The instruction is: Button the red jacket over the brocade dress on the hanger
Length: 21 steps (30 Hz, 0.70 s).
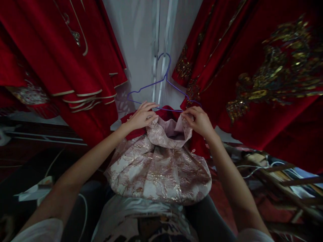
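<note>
A pink and white brocade garment [158,168] with gold thread lies bunched over my lap, with a red lining or second red piece [166,112] showing at its top. My left hand [141,117] is closed on the garment's upper left edge, fingers curled over the red cloth. My right hand [199,121] pinches the upper right edge of the pink fabric. Just behind both hands a purple wire hanger [161,84] stands upright, its lower bar level with my fingers and partly hidden by them.
Red embroidered robes hang at the left [63,60] and right [264,74], with a white wall panel [143,40] between them. Wooden slats and cables [277,171] lie low on the right. Dark floor and white papers [35,191] sit at lower left.
</note>
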{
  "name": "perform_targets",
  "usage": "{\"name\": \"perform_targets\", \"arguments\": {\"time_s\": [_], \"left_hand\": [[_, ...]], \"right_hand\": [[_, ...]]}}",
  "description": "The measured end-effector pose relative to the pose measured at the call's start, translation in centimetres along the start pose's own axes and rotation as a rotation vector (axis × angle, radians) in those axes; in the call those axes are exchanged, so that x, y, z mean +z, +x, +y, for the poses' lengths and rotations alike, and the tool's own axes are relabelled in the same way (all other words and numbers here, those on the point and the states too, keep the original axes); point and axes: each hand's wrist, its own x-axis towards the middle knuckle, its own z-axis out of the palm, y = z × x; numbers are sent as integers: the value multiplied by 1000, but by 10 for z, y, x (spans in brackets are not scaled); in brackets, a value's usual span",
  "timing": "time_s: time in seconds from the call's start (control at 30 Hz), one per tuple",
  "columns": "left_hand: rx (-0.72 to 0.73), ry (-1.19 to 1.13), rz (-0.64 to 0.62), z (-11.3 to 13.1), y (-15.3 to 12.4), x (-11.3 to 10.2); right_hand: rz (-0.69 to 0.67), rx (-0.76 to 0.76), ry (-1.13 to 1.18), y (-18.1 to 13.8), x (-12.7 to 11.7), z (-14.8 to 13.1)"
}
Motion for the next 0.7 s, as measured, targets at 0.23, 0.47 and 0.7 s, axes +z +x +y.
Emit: {"name": "perform_targets", "arguments": {"time_s": [0.23,0.47,0.7], "left_hand": [[6,43,-83,7,4,40],[15,91,-78,16,-15,26],[15,88,-84,19,-15,25]], "right_hand": [[248,15,-132,15,-15,35],[305,168,-257,-15,-15,105],[411,255,-165,-3,-20,89]]}}
